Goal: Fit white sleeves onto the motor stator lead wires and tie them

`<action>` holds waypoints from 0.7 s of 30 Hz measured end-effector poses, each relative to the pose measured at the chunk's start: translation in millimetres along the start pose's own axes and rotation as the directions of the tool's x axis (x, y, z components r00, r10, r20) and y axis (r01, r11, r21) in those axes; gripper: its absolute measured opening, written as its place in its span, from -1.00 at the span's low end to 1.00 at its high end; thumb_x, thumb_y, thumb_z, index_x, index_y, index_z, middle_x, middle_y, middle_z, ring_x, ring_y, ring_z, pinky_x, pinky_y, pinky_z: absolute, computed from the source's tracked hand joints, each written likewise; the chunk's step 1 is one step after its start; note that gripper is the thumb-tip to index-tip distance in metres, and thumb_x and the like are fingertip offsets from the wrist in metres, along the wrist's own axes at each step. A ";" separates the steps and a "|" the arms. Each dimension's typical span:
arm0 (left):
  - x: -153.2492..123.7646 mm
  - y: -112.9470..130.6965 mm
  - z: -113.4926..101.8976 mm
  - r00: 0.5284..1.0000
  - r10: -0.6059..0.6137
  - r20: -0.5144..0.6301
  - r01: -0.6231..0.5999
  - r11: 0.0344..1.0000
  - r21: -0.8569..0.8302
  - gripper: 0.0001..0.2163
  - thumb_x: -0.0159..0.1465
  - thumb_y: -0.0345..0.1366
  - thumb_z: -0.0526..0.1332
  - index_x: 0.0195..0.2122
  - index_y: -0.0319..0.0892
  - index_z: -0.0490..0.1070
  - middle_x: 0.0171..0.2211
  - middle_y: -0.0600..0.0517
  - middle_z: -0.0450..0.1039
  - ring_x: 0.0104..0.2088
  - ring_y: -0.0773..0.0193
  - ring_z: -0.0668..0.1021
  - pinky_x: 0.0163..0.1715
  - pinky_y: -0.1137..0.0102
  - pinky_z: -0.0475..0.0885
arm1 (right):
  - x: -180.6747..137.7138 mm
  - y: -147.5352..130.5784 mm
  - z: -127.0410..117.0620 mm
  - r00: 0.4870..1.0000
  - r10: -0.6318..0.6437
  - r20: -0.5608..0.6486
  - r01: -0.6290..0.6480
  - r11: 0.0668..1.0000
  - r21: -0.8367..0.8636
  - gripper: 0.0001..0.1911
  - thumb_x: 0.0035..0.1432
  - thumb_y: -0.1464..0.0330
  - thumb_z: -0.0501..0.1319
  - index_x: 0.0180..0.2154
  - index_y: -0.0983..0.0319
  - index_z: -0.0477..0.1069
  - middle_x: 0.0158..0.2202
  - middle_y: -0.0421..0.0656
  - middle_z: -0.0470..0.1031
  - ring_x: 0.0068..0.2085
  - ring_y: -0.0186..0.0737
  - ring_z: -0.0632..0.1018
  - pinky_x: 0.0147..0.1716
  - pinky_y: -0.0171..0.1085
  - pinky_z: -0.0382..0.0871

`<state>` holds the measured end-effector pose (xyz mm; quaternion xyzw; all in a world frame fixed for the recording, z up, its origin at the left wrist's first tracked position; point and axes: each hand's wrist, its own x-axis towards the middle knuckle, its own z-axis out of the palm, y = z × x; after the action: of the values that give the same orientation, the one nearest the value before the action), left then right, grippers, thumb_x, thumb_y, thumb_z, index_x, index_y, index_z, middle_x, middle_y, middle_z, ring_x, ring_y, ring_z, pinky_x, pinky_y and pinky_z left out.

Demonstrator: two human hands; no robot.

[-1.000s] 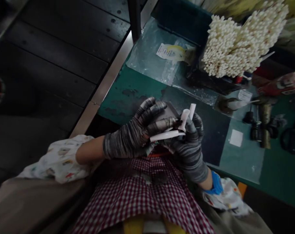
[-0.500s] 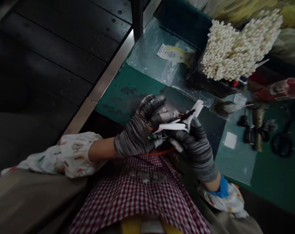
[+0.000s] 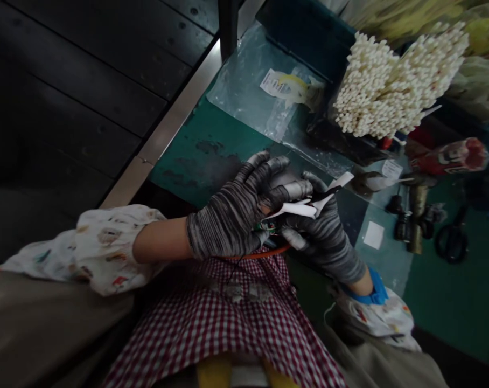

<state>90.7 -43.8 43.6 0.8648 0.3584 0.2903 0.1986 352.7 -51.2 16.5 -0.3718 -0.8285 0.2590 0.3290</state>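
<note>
Both my hands wear grey striped knit gloves with pale fingertips, and they meet over my lap at the table's front edge. Between them is a small assembly with folded white strips, a dark band and a bit of green that looks like a circuit board. My left hand closes on its left side, thumb below and fingers above. From the right, my right hand grips it near the white strips. An orange curved edge shows just beneath. The fingers hide most of the assembly.
On the green table lie clear plastic bags and a white label. Right of my hands are black scissors, a brass-coloured tool and a red wrapped roll. White-tipped sticks stand bundled behind.
My hands and the assembly have shifted slightly right. The white strip on the right now tilts lower and points further right, and right-hand fingers show behind it. The view has turned a little.
</note>
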 end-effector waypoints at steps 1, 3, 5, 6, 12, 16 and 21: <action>0.3 0.4 -1.3 1.000 -0.003 0.008 0.003 1.000 0.000 -0.33 0.36 -0.15 0.40 0.47 -0.17 0.37 0.53 -0.25 0.29 0.61 -0.22 0.24 0.65 -0.22 0.10 | 0.4 -0.6 0.2 1.000 0.004 0.008 -0.004 1.000 -0.005 -0.71 0.29 0.25 0.43 0.04 -0.07 0.71 0.32 -0.09 0.51 0.49 0.33 0.40 0.47 0.51 0.32; 0.7 0.4 -3.8 1.000 -0.008 0.021 0.008 1.000 -0.007 -0.34 0.36 -0.14 0.41 0.46 -0.22 0.38 0.52 -0.30 0.28 0.60 -0.26 0.25 0.64 -0.24 0.11 | 0.9 -2.0 1.4 0.999 0.025 0.023 -0.025 1.000 -0.013 -0.69 0.27 0.24 0.44 0.05 -0.08 0.69 0.34 -0.08 0.50 0.51 0.37 0.36 0.50 0.56 0.24; 1.5 -0.1 -5.6 1.000 -0.013 0.026 0.014 1.000 -0.015 -0.37 0.40 -0.12 0.37 0.45 -0.21 0.38 0.52 -0.29 0.29 0.59 -0.26 0.27 0.63 -0.25 0.13 | 1.0 -4.7 3.0 0.996 0.091 0.005 -0.091 0.996 0.006 -0.67 0.26 0.26 0.46 0.07 -0.07 0.67 0.34 -0.06 0.49 0.51 0.37 0.37 0.50 0.56 0.23; 2.1 -0.3 -6.2 0.999 -0.018 0.026 0.019 1.000 -0.018 -0.39 0.42 -0.11 0.34 0.45 -0.21 0.39 0.53 -0.28 0.28 0.59 -0.26 0.28 0.62 -0.26 0.15 | 1.0 -6.8 4.0 0.990 0.144 -0.011 -0.143 0.989 0.030 -0.66 0.26 0.27 0.46 0.07 -0.05 0.66 0.33 -0.04 0.50 0.48 0.36 0.41 0.49 0.53 0.29; 8.5 -1.5 -6.7 0.998 -0.051 -0.032 0.047 0.992 -0.118 -0.41 0.43 -0.16 0.31 0.46 -0.14 0.35 0.47 -0.18 0.38 0.55 -0.21 0.35 0.63 -0.20 0.20 | 7.7 -23.8 15.3 0.891 0.452 -0.045 -0.435 0.877 0.203 -0.62 0.32 0.28 0.40 0.15 -0.03 0.53 0.16 -0.07 0.61 0.12 0.06 0.67 0.12 0.10 0.73; 18.9 -28.2 -10.9 0.994 -0.104 0.034 0.109 0.939 -0.326 -0.37 0.39 -0.20 0.34 0.47 -0.07 0.28 0.43 -0.15 0.42 0.50 -0.12 0.43 0.55 -0.11 0.39 | 30.6 -15.2 13.6 0.889 0.458 0.021 -0.438 0.835 0.332 -0.58 0.39 0.20 0.36 0.24 -0.01 0.50 0.18 -0.05 0.58 0.09 0.03 0.67 0.15 0.12 0.69; 34.6 -84.4 -30.1 0.959 -0.085 0.271 0.188 0.906 -0.380 -0.19 0.34 -0.12 0.41 0.54 -0.23 0.14 0.43 -0.25 0.43 0.41 -0.11 0.54 0.41 -0.12 0.54 | 74.1 17.1 -10.0 0.976 0.052 0.212 -0.080 0.989 0.126 -0.76 0.45 0.20 0.29 -0.14 0.11 0.73 0.19 0.02 0.54 0.19 0.13 0.55 0.34 0.26 0.48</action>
<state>48.6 41.7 32.2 0.8075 0.3235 0.2326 0.4350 330.2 19.1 37.6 -0.3472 -0.8262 0.3622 0.2561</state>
